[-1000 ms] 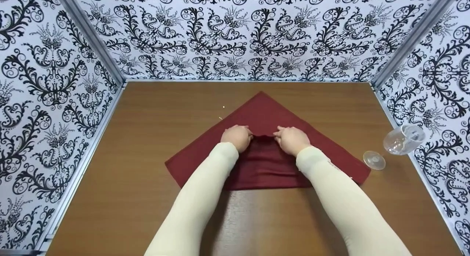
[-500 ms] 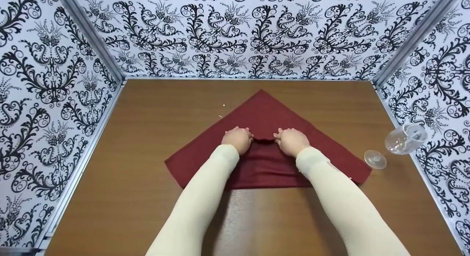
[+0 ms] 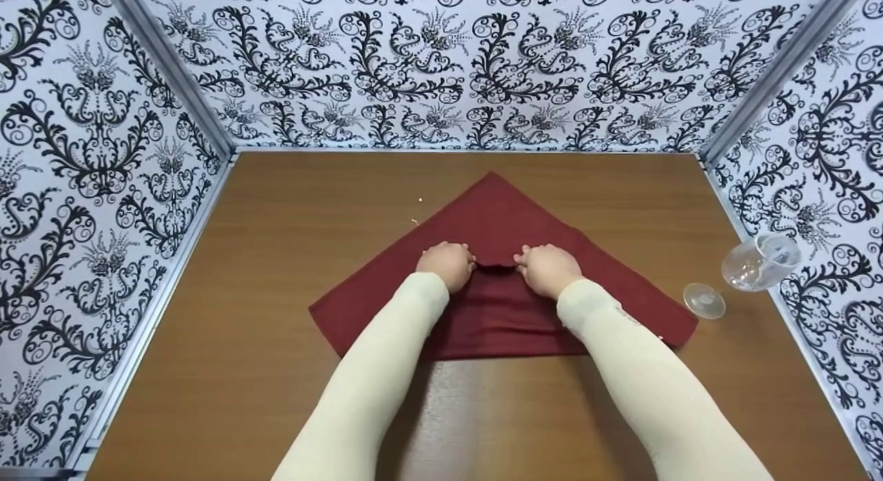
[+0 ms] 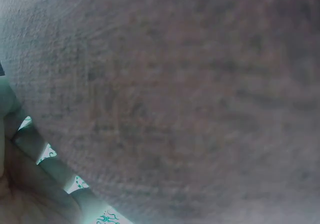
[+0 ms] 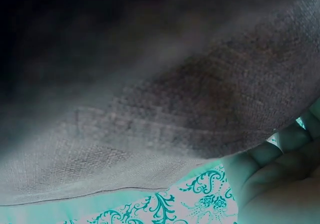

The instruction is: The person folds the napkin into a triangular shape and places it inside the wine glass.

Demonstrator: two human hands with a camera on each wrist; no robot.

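Note:
A dark red cloth napkin (image 3: 493,212) lies on the table, folded so that one corner points to the far wall. My left hand (image 3: 447,266) and right hand (image 3: 550,268) pinch a folded edge near its middle, a short gap apart. Between them that edge is slightly raised, with shadow under it. Creases run across the near layer. In the left wrist view the cloth (image 4: 175,99) fills most of the picture, with curled fingers (image 4: 35,139) at its lower left. The right wrist view shows cloth (image 5: 165,119) draped close, and fingers (image 5: 260,156) along its edge.
On the right of the wooden table (image 3: 276,226), a stemmed glass (image 3: 759,263) stands with its foot close to the napkin's right corner. Patterned walls (image 3: 414,67) enclose the back and sides. Tiny light specks (image 3: 421,200) lie left of the napkin.
Both hands have drawn the pinched edge slightly toward the body. The napkin's outline and the glass stay in nearly the same place.

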